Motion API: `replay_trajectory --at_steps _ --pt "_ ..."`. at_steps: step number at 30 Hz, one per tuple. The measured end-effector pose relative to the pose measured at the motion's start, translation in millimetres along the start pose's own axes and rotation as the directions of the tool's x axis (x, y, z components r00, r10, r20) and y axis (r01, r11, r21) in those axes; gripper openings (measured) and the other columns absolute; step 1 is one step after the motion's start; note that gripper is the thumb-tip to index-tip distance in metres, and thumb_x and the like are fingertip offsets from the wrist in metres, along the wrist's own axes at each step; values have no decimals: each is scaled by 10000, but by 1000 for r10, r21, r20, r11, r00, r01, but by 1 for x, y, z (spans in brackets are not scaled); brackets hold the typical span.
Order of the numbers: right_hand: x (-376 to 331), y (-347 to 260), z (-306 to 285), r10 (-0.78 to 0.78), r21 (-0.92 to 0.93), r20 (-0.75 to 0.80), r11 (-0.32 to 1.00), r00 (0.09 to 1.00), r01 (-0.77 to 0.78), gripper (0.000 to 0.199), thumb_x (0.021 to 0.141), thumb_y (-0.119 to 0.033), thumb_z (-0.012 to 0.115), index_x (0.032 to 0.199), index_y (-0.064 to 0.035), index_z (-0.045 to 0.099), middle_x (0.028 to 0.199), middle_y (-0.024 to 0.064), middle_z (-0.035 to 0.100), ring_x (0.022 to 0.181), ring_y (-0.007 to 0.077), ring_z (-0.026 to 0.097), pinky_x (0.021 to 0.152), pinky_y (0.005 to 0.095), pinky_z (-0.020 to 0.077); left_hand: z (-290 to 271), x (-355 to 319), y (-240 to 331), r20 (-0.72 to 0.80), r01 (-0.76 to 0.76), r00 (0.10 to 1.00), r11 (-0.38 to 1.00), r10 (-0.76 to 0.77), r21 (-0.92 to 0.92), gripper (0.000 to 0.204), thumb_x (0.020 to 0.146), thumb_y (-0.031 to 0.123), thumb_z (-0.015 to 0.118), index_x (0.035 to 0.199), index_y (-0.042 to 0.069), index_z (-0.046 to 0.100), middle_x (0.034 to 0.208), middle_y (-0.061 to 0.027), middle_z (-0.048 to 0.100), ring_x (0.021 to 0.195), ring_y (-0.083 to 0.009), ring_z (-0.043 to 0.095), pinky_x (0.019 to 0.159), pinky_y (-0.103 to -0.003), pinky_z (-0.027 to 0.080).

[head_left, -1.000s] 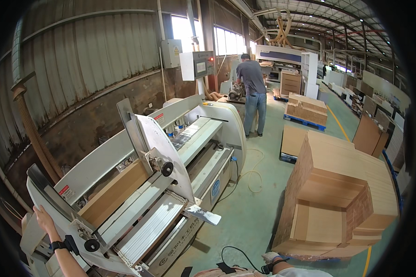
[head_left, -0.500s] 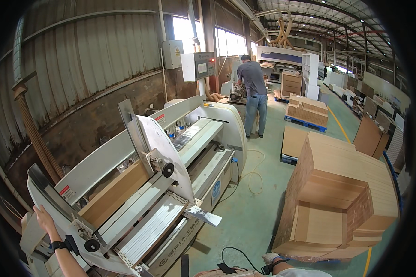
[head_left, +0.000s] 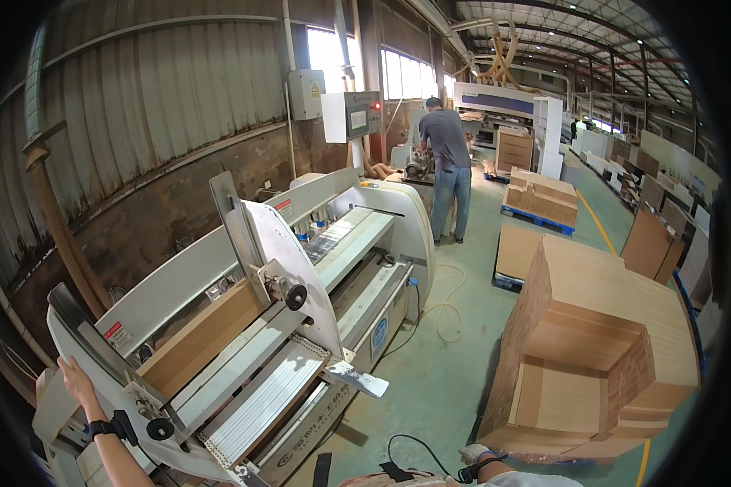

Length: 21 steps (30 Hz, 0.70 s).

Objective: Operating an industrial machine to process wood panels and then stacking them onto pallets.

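My left hand (head_left: pixel 77 383), with a black band at the wrist, is at the far left on the edge of the machine's white side panel (head_left: pixel 90 357). Its fingers curl over that edge. Inside the woodworking machine, a long brown board (head_left: pixel 199 334) stands on edge behind the white metal bed (head_left: pixel 240 365). Black round knobs (head_left: pixel 160 428) sit at the panels' lower ends. My right hand (head_left: pixel 473 454) is low beside my body, next to a black cable (head_left: pixel 422 441). Its fingers are too small and partly hidden to read.
Stacked brown panels (head_left: pixel 601 341) fill the right side, with a lower stack on a blue pallet (head_left: pixel 540 199) beyond. A person (head_left: pixel 445 162) stands at another machine ahead. A control box (head_left: pixel 351 118) hangs above the machine. A pale hose (head_left: pixel 451 312) lies on the green floor.
The view has shifted very slightly. My left hand stays on the panel edge, and the board and machine look the same.
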State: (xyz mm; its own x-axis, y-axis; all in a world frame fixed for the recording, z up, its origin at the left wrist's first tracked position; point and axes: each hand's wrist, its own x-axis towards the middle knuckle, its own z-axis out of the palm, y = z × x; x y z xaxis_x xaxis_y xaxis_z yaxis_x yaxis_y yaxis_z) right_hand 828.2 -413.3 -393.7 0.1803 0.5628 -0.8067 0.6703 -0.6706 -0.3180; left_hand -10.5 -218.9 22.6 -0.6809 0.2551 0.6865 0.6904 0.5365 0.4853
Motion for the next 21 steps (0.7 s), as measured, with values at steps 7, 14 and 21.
replay_trajectory --at_steps 7,14,21 --pt "-12 -8 -6 -6 -116 -59 993 998 -1 404 820 -388 357 928 -52 554 889 99 594 763 210 581 651 336 439 1 -2 5 6 -15 1000 1000 15 2 396 876 336 334 1188 93 335 974 -263 531 887 -421 511 724 -464 405" --pt "0 8 -4 -320 -478 -19 835 947 273 397 812 -390 371 895 -56 569 830 98 600 750 222 579 639 340 435 4 -1 4 -7 -8 1000 1000 8 -23 401 875 346 332 1192 101 334 966 -261 536 880 -420 516 724 -464 406" --pt "16 18 8 -44 -117 -43 992 998 38 461 780 -446 413 889 -30 579 842 111 607 766 225 581 654 331 435 3 -4 8 12 3 1000 1000 -3 12 409 872 355 329 1206 119 336 962 -256 541 874 -417 521 721 -466 410"
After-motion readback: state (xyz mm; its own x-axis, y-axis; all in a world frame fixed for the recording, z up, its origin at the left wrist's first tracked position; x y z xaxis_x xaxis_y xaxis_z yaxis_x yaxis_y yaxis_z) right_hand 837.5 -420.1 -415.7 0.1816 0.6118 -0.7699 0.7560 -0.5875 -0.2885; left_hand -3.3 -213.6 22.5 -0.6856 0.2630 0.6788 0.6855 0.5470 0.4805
